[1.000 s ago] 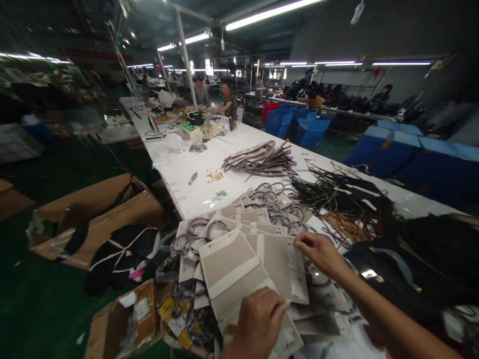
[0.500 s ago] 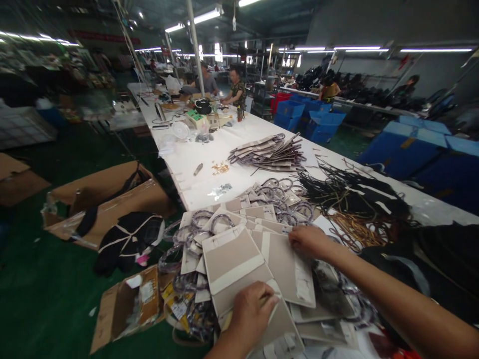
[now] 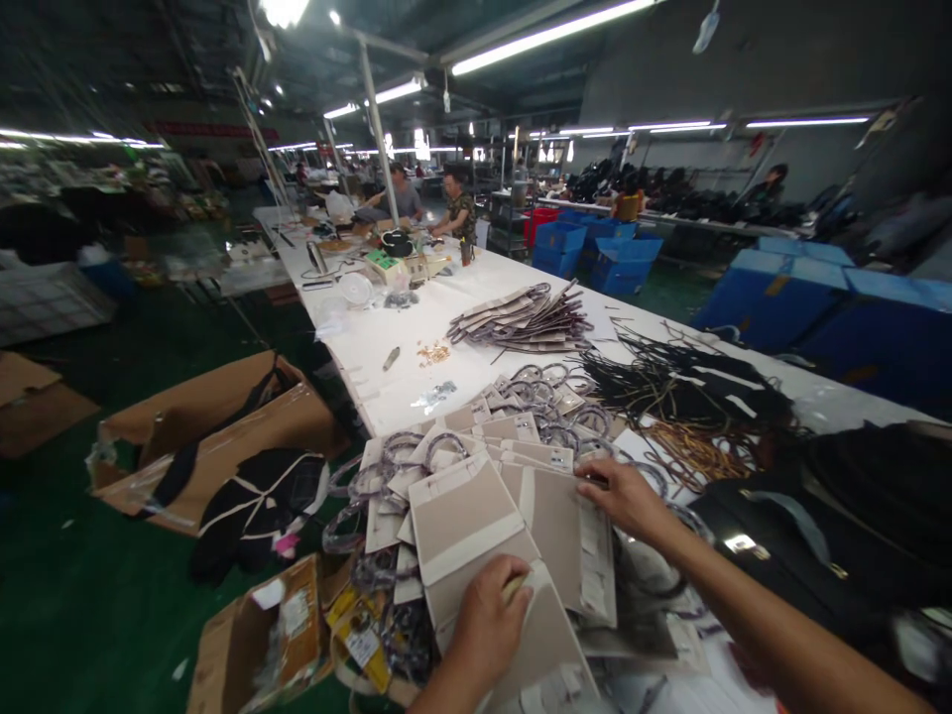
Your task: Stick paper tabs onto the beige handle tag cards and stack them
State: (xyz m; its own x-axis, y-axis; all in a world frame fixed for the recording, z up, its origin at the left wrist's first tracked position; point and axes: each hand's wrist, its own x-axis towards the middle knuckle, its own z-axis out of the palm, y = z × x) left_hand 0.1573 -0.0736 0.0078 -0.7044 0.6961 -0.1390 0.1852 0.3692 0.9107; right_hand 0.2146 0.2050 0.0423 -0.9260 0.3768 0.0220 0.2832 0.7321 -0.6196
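Note:
My left hand [image 3: 487,623] presses down on a beige panel with a white band [image 3: 465,516], fingers curled around a small tan stick-like thing. My right hand [image 3: 623,494] rests on the top edge of a second beige panel [image 3: 569,540] beside it, fingers bent and pinching that edge. Both panels lie on a heap of similar beige panels with looped handles [image 3: 476,441] at the near end of a long white table [image 3: 402,347].
A stack of panels [image 3: 521,317], black cords [image 3: 684,382], and dark bags [image 3: 840,535] lie on the table. Open cardboard boxes [image 3: 215,416] sit on the green floor at left. Two people [image 3: 446,203] work at the far end. Blue bins [image 3: 766,288] stand at right.
The head view shifted a little up and down. My left hand slid slightly along the front panel; my right hand stayed on the second panel's top edge.

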